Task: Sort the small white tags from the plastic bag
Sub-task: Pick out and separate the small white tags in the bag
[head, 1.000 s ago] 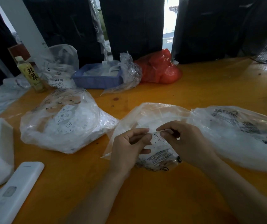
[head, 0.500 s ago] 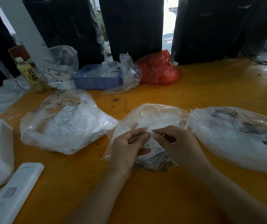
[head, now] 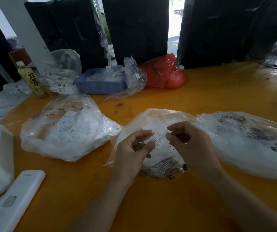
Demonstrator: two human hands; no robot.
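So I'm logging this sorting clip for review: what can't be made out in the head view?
- Print on the small white tag: too small and blurred.
- Whether the left hand and right hand pinch one tag or several: fingers cover its ends.
- Contents of the blue tray: hidden by its wall and a crumpled bag.
- White remote: cut off by the bottom-left edge.

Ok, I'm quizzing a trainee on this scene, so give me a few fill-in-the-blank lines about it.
1. Both hands, left hand and right hand, pinch a small white ____ between them.
2. The basket at the table's far side is ____ in colour.
3. The bottle stands ____ on the table.

Missing: tag; blue; upright
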